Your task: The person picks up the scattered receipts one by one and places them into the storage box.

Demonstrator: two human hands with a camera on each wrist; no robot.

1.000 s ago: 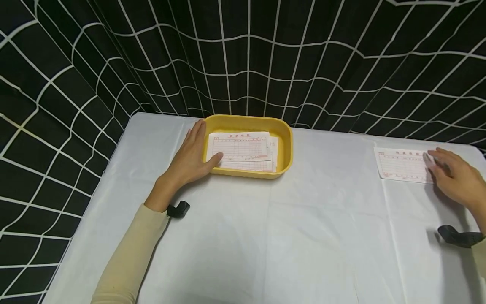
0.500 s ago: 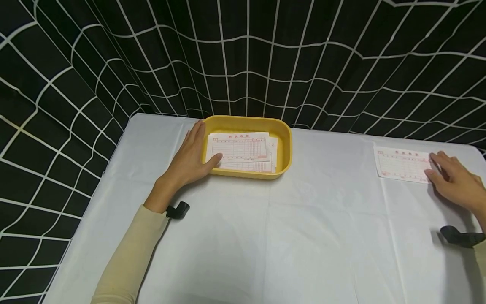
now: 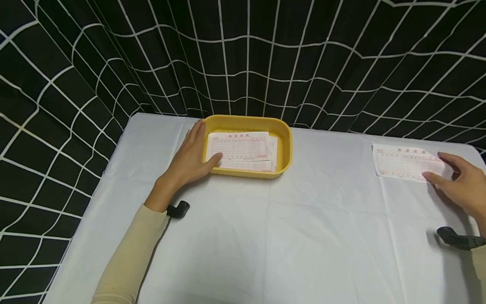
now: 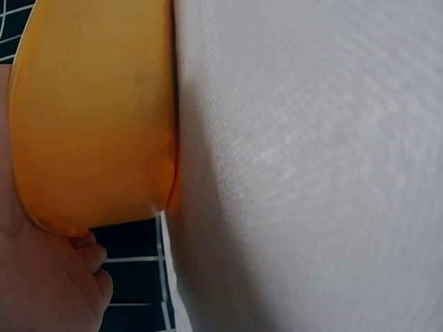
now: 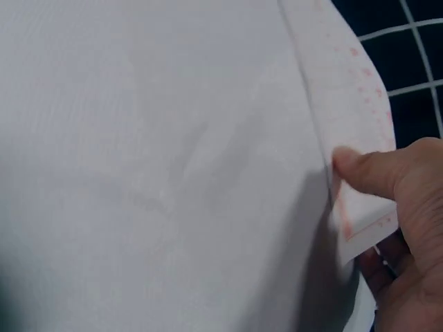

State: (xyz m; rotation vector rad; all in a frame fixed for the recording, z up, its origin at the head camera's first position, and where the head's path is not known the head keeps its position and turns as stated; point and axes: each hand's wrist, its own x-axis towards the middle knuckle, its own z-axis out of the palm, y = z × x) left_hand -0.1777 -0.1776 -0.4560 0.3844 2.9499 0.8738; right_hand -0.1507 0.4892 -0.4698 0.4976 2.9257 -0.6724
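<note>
A yellow plastic basin holds several white receipt slips printed in red. My left hand rests along the basin's left end, fingers fairly straight and thumb over the front rim. In the left wrist view, the basin's orange-looking side wall lies beside the palm. Far to the right, a receipt slip lies with its right part bent up. My right hand pinches that end, thumb on the printed face. The right wrist view has the thumb pressing the slip, with fingers partly hidden behind it.
A white cloth covers the table. Black curtains with a white grid hang behind the table and along its left side. Dark wrist straps with camera mounts sit on both wrists.
My right hand's thumb has slid a little left on the lone slip and its fingers have gone under the right end, which now bends up. The left hand and basin stay put.
</note>
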